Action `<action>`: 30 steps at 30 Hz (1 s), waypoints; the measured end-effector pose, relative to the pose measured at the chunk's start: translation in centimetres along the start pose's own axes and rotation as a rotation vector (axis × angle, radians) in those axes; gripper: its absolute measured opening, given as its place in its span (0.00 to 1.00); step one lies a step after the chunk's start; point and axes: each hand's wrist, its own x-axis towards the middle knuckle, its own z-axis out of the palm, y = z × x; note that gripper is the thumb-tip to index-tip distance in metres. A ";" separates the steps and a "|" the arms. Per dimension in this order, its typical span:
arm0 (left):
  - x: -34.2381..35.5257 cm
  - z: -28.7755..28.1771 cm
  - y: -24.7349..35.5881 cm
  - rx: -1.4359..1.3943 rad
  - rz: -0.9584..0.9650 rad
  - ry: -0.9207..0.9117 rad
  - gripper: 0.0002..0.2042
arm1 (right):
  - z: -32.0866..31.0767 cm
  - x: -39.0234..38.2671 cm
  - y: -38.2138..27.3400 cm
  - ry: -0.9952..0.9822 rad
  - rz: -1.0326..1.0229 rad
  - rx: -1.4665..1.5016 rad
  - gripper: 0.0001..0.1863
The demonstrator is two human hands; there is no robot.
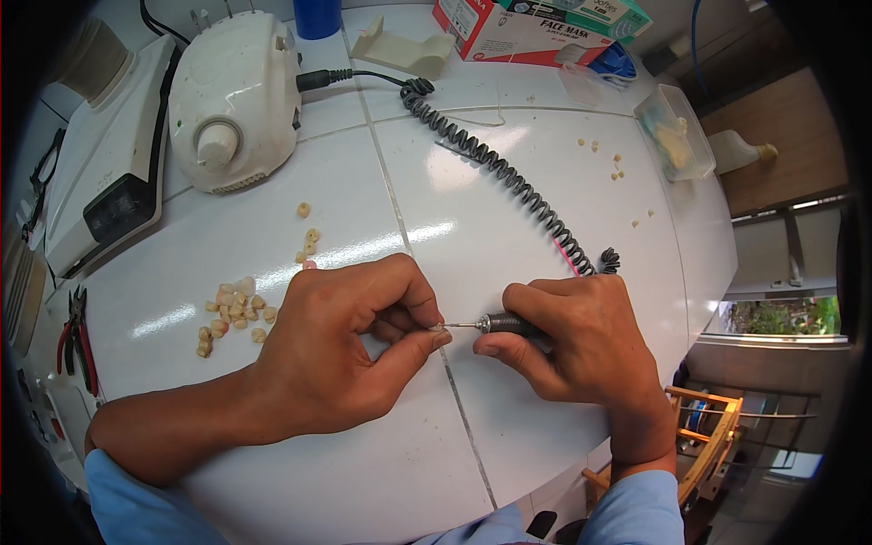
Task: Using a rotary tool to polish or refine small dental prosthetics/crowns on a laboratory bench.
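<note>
My left hand pinches a tiny pale piece between thumb and index finger, at the tip of a thin bit. My right hand grips a dark rotary handpiece with a metal nose, pointed leftward at that piece. A coiled black cord runs from near my right hand to a white control box with a knob. Left of my left hand lies a loose pile of small tooth-coloured pieces, with several more above it.
Red-and-black pliers and a white device are at left. At back are a blue container, a beige holder and mask boxes. A clear tub and white bottle sit right. A wooden chair stands below the table edge.
</note>
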 end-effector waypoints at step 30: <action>0.0 -0.1 0.1 0.022 0.006 0.003 0.07 | 0.0 0.0 -0.1 -0.010 0.006 -0.002 0.26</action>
